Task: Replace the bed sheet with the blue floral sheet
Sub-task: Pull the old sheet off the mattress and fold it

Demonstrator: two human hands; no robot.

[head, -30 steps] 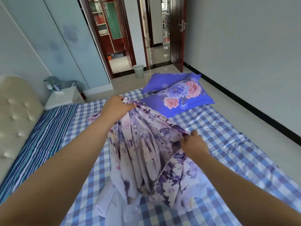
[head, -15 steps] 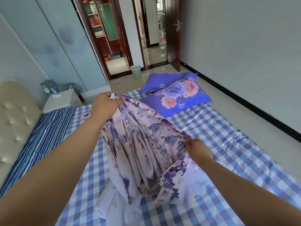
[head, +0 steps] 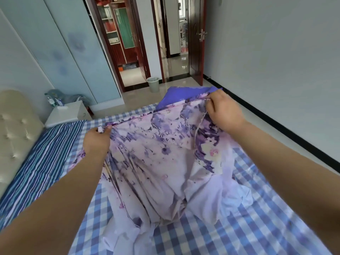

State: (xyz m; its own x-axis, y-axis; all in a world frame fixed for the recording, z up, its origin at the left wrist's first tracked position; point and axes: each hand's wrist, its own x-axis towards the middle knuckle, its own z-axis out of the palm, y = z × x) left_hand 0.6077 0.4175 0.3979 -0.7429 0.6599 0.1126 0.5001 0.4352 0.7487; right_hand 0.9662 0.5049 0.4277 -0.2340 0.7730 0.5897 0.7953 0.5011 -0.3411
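The blue floral sheet [head: 158,159] is held up by its top edge over the checked sheet [head: 257,218] on the bed, its lower folds bunched on the checks; one end of that edge is pinched by the left hand [head: 96,141], thumb and fingers curled round the fabric; the other end is gripped by the right hand [head: 223,112], raised higher; behind the stretched edge a blue pillow [head: 176,96] is partly hidden, possibly more than one; a striped cloth [head: 42,159] lies beside the padded headboard [head: 16,129].
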